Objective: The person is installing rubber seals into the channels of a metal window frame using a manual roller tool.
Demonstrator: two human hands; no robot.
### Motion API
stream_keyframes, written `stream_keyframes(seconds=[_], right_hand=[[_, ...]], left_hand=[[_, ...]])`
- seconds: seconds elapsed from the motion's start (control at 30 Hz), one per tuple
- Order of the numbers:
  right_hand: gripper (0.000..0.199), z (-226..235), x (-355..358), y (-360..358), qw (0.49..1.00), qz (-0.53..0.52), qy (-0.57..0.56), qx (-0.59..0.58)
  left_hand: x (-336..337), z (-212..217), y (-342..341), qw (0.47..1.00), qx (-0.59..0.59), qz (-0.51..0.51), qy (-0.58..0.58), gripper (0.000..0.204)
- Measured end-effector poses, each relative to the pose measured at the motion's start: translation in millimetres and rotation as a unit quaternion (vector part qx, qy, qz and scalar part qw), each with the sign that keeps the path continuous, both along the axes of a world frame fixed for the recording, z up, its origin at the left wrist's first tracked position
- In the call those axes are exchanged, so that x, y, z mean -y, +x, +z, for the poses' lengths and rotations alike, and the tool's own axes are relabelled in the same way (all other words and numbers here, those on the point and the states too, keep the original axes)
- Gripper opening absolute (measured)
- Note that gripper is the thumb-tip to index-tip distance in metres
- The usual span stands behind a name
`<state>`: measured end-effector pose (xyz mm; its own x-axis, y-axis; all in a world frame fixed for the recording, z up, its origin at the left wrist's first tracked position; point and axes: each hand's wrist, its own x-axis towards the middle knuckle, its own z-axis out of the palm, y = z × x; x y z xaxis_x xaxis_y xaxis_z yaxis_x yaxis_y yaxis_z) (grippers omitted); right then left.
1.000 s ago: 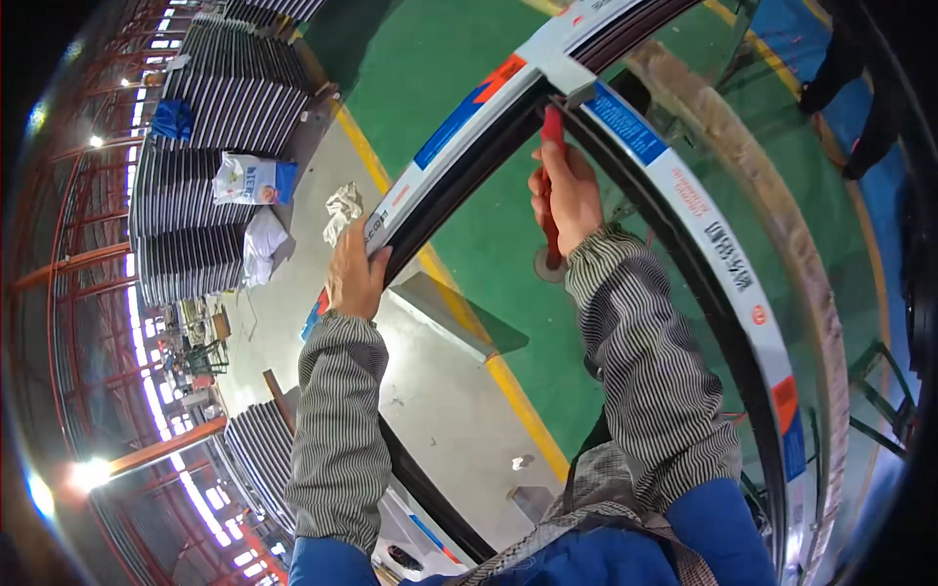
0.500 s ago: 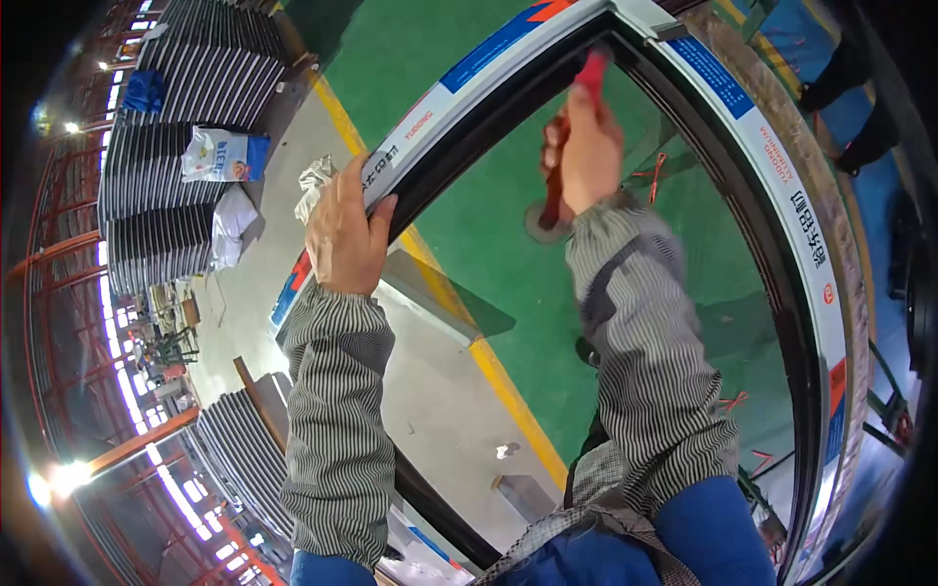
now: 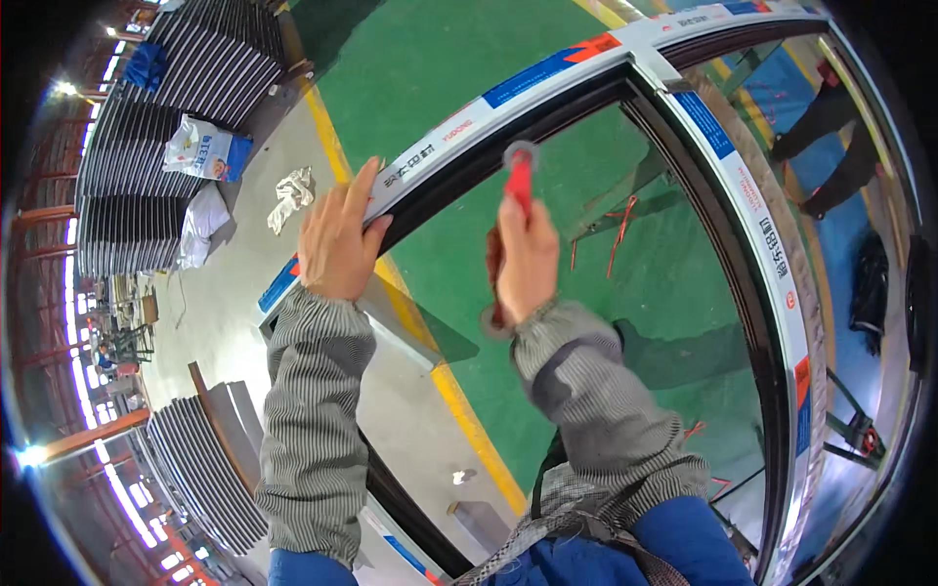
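The right hand (image 3: 528, 259) grips a red-handled tool (image 3: 521, 186) with round greyish ends over the opening of a white-and-black rectangular frame (image 3: 459, 132); the left hand (image 3: 337, 242) clasps the frame's far bar.

Both forearms (image 3: 318, 420) forward, left hand (image 3: 337, 244) with thumb (image 3: 377, 232) splayed, right hand (image 3: 528, 264) in a fist.

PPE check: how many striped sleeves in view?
2: left striped sleeve, below the left hand; right striped sleeve, below the right hand, which holds a red tool.
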<state>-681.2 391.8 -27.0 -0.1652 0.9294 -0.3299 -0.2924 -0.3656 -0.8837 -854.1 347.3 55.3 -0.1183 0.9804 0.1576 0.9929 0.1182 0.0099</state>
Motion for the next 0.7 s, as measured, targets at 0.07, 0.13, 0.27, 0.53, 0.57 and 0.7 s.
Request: stream_keyframes(seconds=[0.07,0.13,0.27,0.53,0.57,0.7], right_hand=[[0.025,16.3,-23.5,6.1,0.994,-0.036,-0.069,-0.073],[0.024,15.3,-38.3,8.2,0.986,-0.081,-0.076,-0.120],[0.027,8.5,-19.1,-12.1,0.979,-0.041,-0.132,-0.150],[0.024,-6.2,109.9,-120.4,0.980,0.031,-0.166,-0.103],[0.025,-26.4,138.5,-134.2,0.993,0.092,-0.064,-0.044],[0.027,-44.7,142.5,-144.5,0.997,0.074,0.017,0.020]], left_hand=[[26.6,4.8,-18.9,1.000,-0.006,0.012,-0.021,0.067],[52.0,11.3,-34.8,0.998,0.002,0.041,-0.040,0.070],[75.1,4.3,-44.4,0.998,0.027,0.059,-0.013,0.072],[74.2,-5.6,-44.3,0.997,-0.033,0.064,0.020,0.068],[72.9,-8.6,-44.6,0.998,-0.028,0.061,0.020,0.068],[77.3,-7.2,-56.4,0.996,0.036,0.044,0.069,0.049]])
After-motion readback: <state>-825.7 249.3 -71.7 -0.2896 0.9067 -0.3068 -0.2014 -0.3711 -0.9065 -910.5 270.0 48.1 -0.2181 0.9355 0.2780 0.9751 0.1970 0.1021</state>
